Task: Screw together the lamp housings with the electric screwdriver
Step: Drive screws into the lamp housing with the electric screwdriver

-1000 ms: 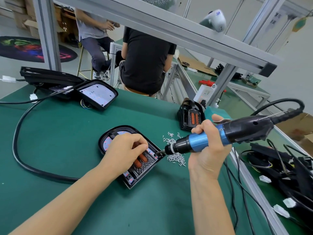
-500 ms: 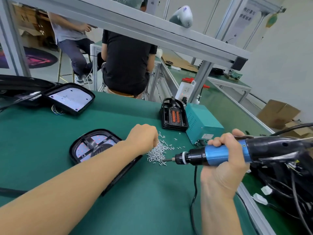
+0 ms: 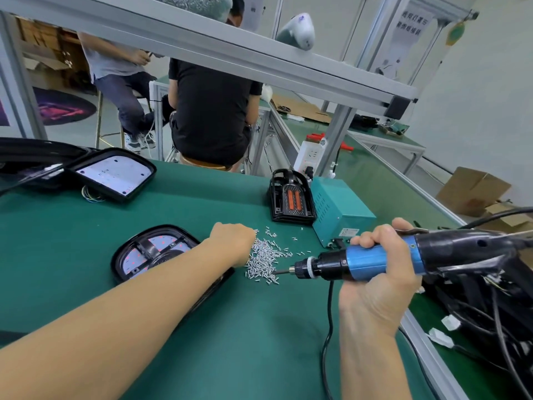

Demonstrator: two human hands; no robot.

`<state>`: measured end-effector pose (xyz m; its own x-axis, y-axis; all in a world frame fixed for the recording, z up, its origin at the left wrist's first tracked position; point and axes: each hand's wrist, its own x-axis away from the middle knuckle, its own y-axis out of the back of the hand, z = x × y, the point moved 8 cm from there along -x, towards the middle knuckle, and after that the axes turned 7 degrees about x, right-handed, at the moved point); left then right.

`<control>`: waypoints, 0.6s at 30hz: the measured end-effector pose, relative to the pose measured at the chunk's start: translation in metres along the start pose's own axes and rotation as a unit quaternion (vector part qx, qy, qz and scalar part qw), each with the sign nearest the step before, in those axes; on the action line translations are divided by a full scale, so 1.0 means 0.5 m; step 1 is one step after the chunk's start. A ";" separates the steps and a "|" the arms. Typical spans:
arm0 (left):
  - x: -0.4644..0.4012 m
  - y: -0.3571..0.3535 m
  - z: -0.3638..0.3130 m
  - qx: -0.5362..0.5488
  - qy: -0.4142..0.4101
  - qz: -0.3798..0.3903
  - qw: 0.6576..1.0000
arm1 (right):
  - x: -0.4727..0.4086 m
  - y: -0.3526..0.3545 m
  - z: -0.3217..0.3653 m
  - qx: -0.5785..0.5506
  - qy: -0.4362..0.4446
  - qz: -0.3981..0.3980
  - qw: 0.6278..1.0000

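Lamp housing [image 3: 150, 252], electric screwdriver [image 3: 375, 259] and screws [image 3: 264, 259] on green bench [image 3: 202, 342].
Housing black, flat, open side up, white board with red dots inside, partly hidden under a forearm. Screwdriver blue and black, held roughly level, bit tip at edge of loose silver screw pile just right of housing.

Blue-and-black electric screwdriver [image 3: 375, 259], silver screws [image 3: 264, 255], green table [image 3: 230, 327], teal box [image 3: 337, 209], black lamp housing [image 3: 155, 249]
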<state>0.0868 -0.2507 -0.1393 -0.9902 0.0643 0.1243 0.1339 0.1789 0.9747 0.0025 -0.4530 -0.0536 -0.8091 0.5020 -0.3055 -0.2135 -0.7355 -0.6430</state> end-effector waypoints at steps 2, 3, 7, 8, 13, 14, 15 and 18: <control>0.000 0.010 0.015 0.052 0.004 -0.012 0.999 | 0.000 -0.001 0.002 -0.005 0.000 0.003 1.000; 0.002 0.012 0.024 0.082 0.006 -0.007 0.997 | 0.000 -0.003 0.002 -0.005 0.001 0.005 1.000; 0.012 -0.003 0.027 0.144 -0.018 0.056 0.988 | 0.004 -0.011 -0.005 -0.003 -0.004 0.003 1.000; 0.013 -0.009 0.020 0.138 -0.025 0.071 0.988 | 0.005 -0.013 -0.008 -0.004 -0.008 0.003 1.000; 0.007 -0.027 -0.004 0.076 -0.021 0.084 0.993 | 0.007 -0.018 -0.014 -0.003 -0.011 0.006 1.000; 0.006 -0.027 -0.007 0.069 -0.019 0.076 0.995 | 0.007 -0.017 -0.013 -0.001 -0.009 0.006 1.000; 0.004 -0.026 -0.010 0.066 -0.018 0.070 0.995 | 0.005 -0.016 -0.012 0.001 -0.008 0.006 1.000; 0.001 -0.027 -0.010 0.073 -0.018 0.067 0.995 | 0.003 -0.012 -0.009 0.002 -0.006 0.005 1.000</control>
<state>0.0841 -0.2582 -0.1516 -0.9615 0.1320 0.2410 0.2708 0.3072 0.9123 0.0051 -0.4459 -0.0532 -0.8181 0.4890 -0.3027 -0.2074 -0.7418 -0.6377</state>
